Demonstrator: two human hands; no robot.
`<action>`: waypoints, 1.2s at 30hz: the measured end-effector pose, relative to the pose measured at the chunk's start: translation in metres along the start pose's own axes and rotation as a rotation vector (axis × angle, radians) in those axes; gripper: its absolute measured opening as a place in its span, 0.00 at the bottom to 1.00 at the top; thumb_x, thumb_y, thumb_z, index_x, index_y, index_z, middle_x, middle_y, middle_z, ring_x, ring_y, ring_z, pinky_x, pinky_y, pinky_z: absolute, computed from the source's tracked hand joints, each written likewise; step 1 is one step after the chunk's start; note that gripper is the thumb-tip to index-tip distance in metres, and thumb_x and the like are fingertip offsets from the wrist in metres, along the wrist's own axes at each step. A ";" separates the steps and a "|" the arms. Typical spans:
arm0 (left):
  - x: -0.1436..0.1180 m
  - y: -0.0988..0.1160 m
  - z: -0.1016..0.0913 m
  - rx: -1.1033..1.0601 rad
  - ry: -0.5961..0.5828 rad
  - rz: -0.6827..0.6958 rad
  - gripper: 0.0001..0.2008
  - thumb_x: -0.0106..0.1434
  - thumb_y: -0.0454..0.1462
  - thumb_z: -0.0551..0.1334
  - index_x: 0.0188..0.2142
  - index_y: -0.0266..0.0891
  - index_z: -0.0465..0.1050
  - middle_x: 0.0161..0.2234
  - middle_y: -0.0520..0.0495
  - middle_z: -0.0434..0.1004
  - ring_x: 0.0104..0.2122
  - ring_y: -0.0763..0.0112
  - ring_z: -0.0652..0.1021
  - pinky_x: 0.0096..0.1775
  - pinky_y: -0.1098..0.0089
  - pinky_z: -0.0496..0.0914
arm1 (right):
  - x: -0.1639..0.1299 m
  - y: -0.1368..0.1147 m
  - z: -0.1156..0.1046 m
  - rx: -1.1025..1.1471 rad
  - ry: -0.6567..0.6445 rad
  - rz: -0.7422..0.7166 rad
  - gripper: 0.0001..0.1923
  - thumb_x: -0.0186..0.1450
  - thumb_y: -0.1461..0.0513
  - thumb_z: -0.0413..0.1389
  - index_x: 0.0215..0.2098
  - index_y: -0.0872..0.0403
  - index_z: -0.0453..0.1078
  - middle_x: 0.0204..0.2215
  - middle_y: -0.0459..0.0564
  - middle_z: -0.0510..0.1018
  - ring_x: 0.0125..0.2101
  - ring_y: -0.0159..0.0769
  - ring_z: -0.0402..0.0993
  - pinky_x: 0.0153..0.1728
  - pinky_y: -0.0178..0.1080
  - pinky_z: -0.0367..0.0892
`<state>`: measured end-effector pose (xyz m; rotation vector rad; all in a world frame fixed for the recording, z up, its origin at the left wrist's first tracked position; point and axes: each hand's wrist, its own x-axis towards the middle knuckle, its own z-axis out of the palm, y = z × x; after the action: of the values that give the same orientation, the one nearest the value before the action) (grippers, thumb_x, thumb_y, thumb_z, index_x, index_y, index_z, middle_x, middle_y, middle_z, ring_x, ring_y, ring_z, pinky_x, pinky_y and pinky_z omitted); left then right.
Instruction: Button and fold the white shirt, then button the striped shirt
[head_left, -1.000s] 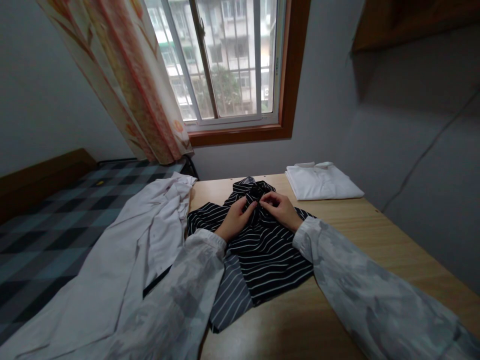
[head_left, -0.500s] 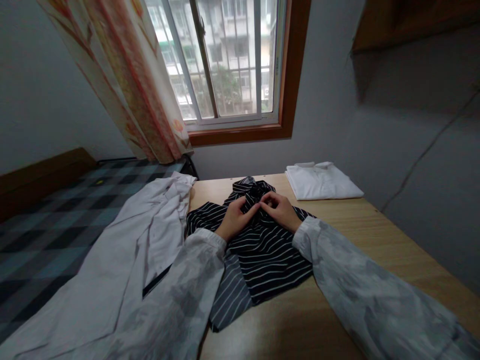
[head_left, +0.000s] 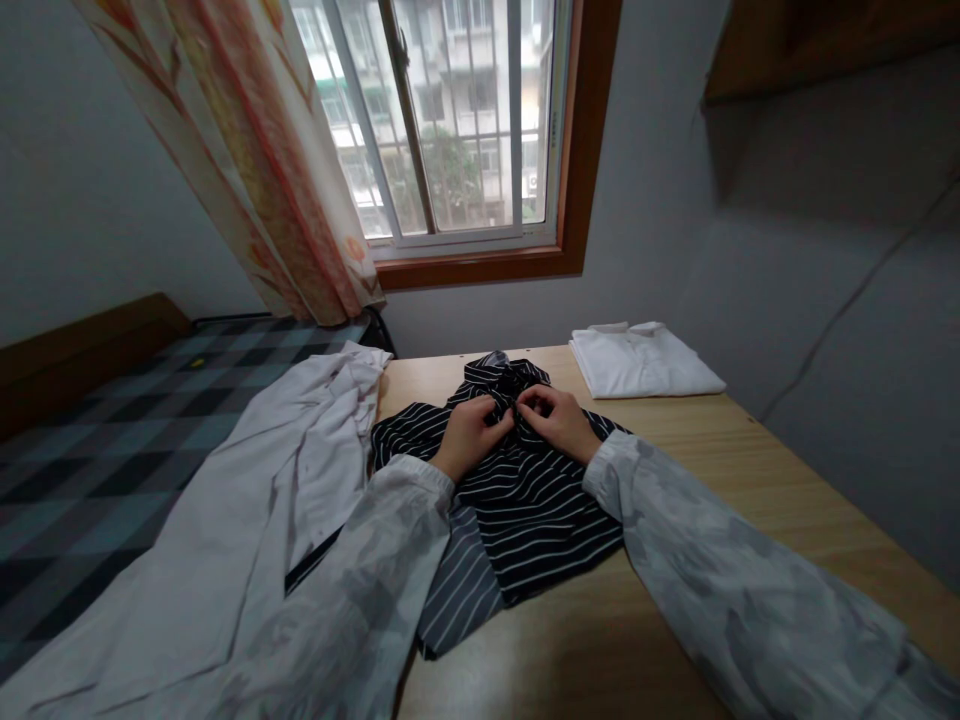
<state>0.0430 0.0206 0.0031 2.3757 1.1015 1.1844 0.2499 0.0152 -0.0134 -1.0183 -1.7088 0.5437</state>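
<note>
A black shirt with white stripes [head_left: 532,510] lies spread on the wooden table, its collar toward the window and a greyish inner side showing at the lower left. Both hands pinch its front just below the collar. My left hand [head_left: 471,432] has thumb and fingers closed on the cloth. Close beside it, my right hand [head_left: 556,420] grips the fabric between thumb and index finger. The small detail between the fingertips is too dark to make out.
A folded white shirt [head_left: 641,362] rests at the table's [head_left: 712,470] far right corner. Loose white clothing [head_left: 225,510] drapes along the left side, over a checked bed [head_left: 90,470]. A window with a curtain [head_left: 277,170] is behind; a wooden shelf [head_left: 825,50] juts out at upper right.
My fingertips have shifted slightly at the shirt's front, the left thumb drawing back a little from the right fingers. The shirt stays in place.
</note>
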 end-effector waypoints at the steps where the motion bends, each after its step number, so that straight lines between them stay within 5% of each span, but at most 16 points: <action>1: 0.000 0.000 0.000 0.021 -0.003 0.009 0.22 0.70 0.40 0.65 0.22 0.41 0.58 0.23 0.54 0.64 0.26 0.72 0.66 0.32 0.68 0.57 | 0.000 0.000 0.000 -0.011 0.000 -0.003 0.06 0.68 0.58 0.62 0.38 0.51 0.80 0.29 0.46 0.81 0.27 0.36 0.71 0.31 0.37 0.67; 28: 0.002 -0.004 0.002 0.022 0.021 -0.035 0.20 0.72 0.41 0.63 0.26 0.43 0.58 0.26 0.54 0.65 0.29 0.70 0.67 0.33 0.67 0.59 | -0.001 0.005 0.002 -0.039 -0.017 -0.030 0.06 0.69 0.58 0.64 0.37 0.51 0.80 0.31 0.47 0.81 0.29 0.36 0.72 0.31 0.38 0.67; 36: 0.004 -0.010 0.005 -0.215 0.011 -0.222 0.18 0.72 0.48 0.63 0.29 0.40 0.71 0.28 0.51 0.75 0.30 0.68 0.72 0.34 0.68 0.65 | 0.000 0.000 0.002 -0.051 -0.001 -0.044 0.07 0.72 0.57 0.62 0.39 0.51 0.80 0.34 0.49 0.84 0.32 0.38 0.77 0.36 0.41 0.73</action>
<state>0.0425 0.0308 -0.0032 2.0321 1.1439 1.1738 0.2484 0.0151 -0.0141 -1.0147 -1.7496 0.4744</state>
